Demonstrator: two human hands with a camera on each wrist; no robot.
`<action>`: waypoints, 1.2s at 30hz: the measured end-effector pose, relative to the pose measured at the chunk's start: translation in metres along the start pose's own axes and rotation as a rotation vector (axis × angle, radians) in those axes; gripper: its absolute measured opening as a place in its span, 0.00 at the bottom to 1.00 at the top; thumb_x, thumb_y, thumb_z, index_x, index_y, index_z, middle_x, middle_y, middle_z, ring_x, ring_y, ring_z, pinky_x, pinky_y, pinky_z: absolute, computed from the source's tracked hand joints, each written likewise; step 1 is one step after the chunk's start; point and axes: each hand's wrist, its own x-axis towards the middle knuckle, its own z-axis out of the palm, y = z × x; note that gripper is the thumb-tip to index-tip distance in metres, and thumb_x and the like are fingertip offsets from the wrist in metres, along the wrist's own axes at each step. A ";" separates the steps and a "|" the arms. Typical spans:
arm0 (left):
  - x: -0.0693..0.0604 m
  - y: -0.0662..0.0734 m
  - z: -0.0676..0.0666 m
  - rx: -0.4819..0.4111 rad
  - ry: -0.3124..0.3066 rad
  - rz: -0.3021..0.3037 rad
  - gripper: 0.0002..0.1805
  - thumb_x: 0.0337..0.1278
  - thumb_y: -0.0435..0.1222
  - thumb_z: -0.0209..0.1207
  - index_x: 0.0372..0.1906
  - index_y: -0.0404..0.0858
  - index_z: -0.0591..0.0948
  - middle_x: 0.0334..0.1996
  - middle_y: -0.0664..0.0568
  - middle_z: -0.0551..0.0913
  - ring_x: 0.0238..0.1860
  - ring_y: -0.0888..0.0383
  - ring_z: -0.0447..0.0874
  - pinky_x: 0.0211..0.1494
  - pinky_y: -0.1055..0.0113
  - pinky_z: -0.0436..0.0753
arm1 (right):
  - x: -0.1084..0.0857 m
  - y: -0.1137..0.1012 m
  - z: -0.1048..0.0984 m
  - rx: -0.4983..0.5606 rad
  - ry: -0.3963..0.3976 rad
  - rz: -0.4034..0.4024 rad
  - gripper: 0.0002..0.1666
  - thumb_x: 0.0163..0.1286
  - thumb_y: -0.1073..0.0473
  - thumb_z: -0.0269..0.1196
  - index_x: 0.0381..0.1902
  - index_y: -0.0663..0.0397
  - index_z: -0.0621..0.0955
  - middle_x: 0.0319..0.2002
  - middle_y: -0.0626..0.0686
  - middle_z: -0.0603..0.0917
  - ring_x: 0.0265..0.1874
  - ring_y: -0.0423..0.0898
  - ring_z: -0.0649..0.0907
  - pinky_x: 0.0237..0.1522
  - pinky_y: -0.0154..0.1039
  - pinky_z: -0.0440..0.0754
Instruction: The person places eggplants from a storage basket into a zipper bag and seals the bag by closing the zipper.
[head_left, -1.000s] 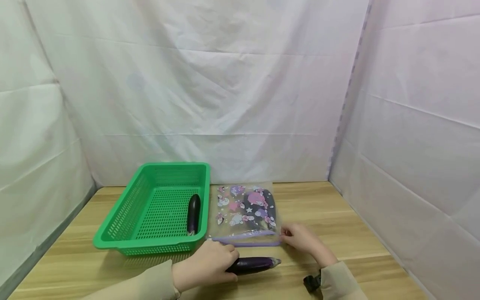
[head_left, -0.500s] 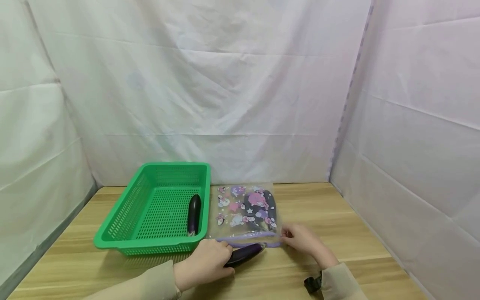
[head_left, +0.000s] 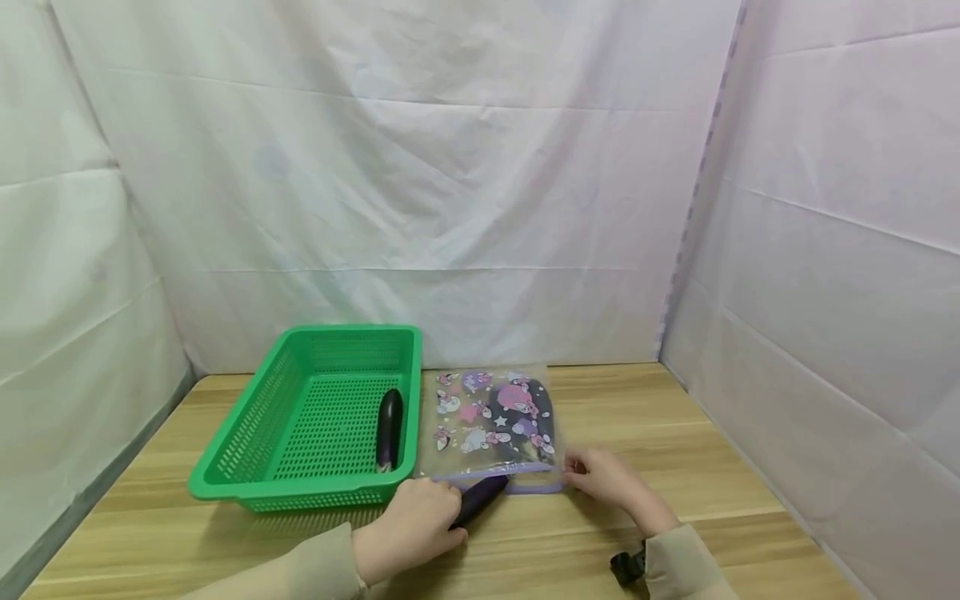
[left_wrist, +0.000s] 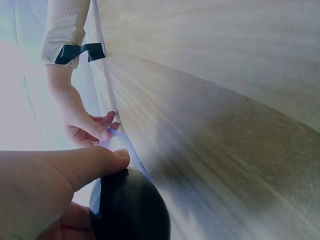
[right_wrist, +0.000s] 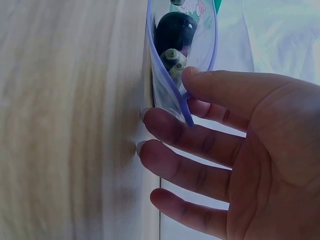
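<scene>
My left hand (head_left: 414, 523) grips a dark purple eggplant (head_left: 480, 498) by its near end, thumb along the side. The far tip lies inside the mouth of a clear zip bag (head_left: 457, 462) printed with pink and purple cartoons. In the left wrist view the eggplant's rounded end (left_wrist: 131, 207) shows beneath the thumb. My right hand (head_left: 606, 479) pinches the bag's right corner at the purple zip strip (right_wrist: 167, 80) between thumb and fingers. Through the parted opening, dark eggplants (right_wrist: 175, 31) with pale stem ends are visible inside the bag.
A green perforated basket (head_left: 251, 425) stands on the wooden table (head_left: 675, 433) to the left of the bag. One eggplant (head_left: 388, 429) lies in it along the right wall. White cloth (head_left: 465, 183) hangs behind and on both sides.
My left hand has swung the eggplant's far tip away from me and leftward, from in front of the bag into its mouth. The right hand stays at the bag's corner.
</scene>
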 end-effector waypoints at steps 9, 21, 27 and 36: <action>0.007 0.005 -0.004 0.004 0.016 -0.024 0.27 0.41 0.47 0.72 0.09 0.48 0.64 0.11 0.59 0.67 0.11 0.61 0.65 0.11 0.65 0.63 | -0.001 0.001 -0.001 -0.019 0.009 0.000 0.15 0.67 0.55 0.64 0.22 0.42 0.73 0.17 0.39 0.71 0.17 0.36 0.69 0.20 0.34 0.68; 0.012 0.007 0.003 0.179 0.082 -0.068 0.26 0.34 0.46 0.73 0.08 0.45 0.65 0.09 0.58 0.65 0.12 0.60 0.68 0.10 0.65 0.66 | 0.001 0.000 -0.004 0.014 -0.002 0.006 0.14 0.67 0.55 0.64 0.23 0.44 0.73 0.18 0.40 0.73 0.17 0.37 0.71 0.21 0.35 0.70; 0.017 0.008 0.007 0.199 0.086 -0.085 0.24 0.32 0.44 0.73 0.08 0.45 0.67 0.09 0.57 0.67 0.13 0.59 0.70 0.11 0.64 0.67 | 0.001 0.000 -0.002 0.005 0.014 -0.014 0.15 0.66 0.56 0.65 0.22 0.44 0.73 0.18 0.40 0.72 0.18 0.37 0.70 0.21 0.35 0.69; 0.023 0.012 0.010 0.194 0.059 -0.117 0.18 0.31 0.44 0.73 0.11 0.43 0.75 0.13 0.56 0.74 0.16 0.57 0.74 0.13 0.62 0.72 | -0.001 -0.003 -0.001 0.025 0.022 -0.006 0.14 0.66 0.56 0.65 0.22 0.44 0.73 0.18 0.40 0.71 0.18 0.36 0.69 0.20 0.34 0.68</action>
